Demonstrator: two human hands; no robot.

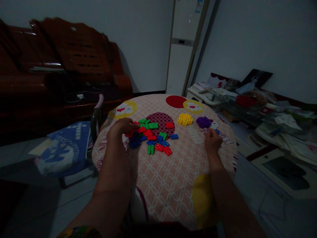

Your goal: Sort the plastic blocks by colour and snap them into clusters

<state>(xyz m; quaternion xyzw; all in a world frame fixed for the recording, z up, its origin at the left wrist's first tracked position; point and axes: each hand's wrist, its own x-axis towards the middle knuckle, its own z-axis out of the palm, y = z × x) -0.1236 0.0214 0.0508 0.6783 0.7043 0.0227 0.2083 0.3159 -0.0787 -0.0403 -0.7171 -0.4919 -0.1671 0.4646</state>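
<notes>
My left hand (123, 125) reaches over the left side of a loose pile of small plastic pieces. Its fingers are drawn together at the red pieces (142, 129); whatever they pinch is hidden. Green pieces (153, 125) and blue pieces (135, 141) lie around them, joined in little rows. On the right, my right hand (213, 140) is closed with thumb and fingertips together, just below a purple cluster (204, 122) of pieces. A bit of blue (218, 131) shows beside its fingers; I cannot tell whether it is held. A yellow cluster (185, 119) stands to the left of the purple one.
A patterned cloth covers the round table (170, 178). To its left is a chair with a blue cloth item (66, 148) on it, and a wooden sofa (79, 56) stands behind. A cluttered glass-topped cabinet (250, 105) runs along the right wall.
</notes>
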